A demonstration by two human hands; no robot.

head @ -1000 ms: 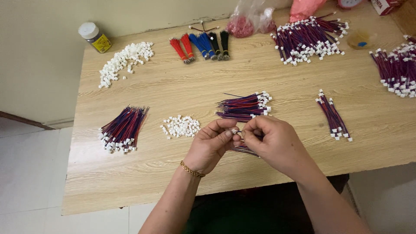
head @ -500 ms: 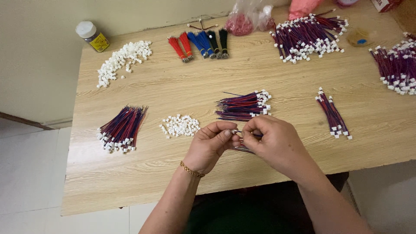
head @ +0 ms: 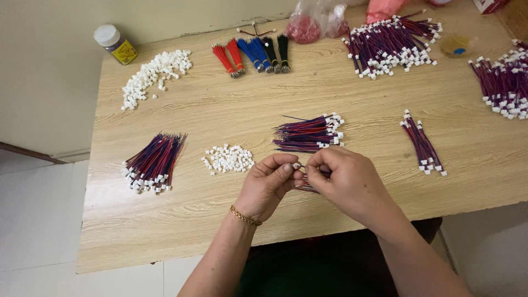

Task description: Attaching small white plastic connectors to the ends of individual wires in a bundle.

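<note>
- I am pinching a small white connector [head: 297, 165] between the thumb and forefinger of my left hand [head: 268, 184], fingers closed tight on it, a gold bracelet [head: 245, 216] sitting at that wrist.
- My right hand [head: 346, 184] is meeting it fingertip to fingertip, closed on the thin red and blue wires [head: 308, 187] that are poking out beneath my fingers.
- Both hands are hovering over the near middle of the wooden table [head: 220, 110], just in front of a wire bundle [head: 308, 133] with white ends.
- A little heap of loose white connectors [head: 228, 158] is lying just left of my left hand, and another bundle of wires [head: 153, 163] is resting further left.
- A slim bundle [head: 422, 144] is lying to the right, well apart from my hands.
- Along the far edge, a bigger pile of white connectors [head: 154, 74], red, blue and black wire bunches [head: 253, 54] and a large tangle of finished wires [head: 389, 45] are sitting.
</note>
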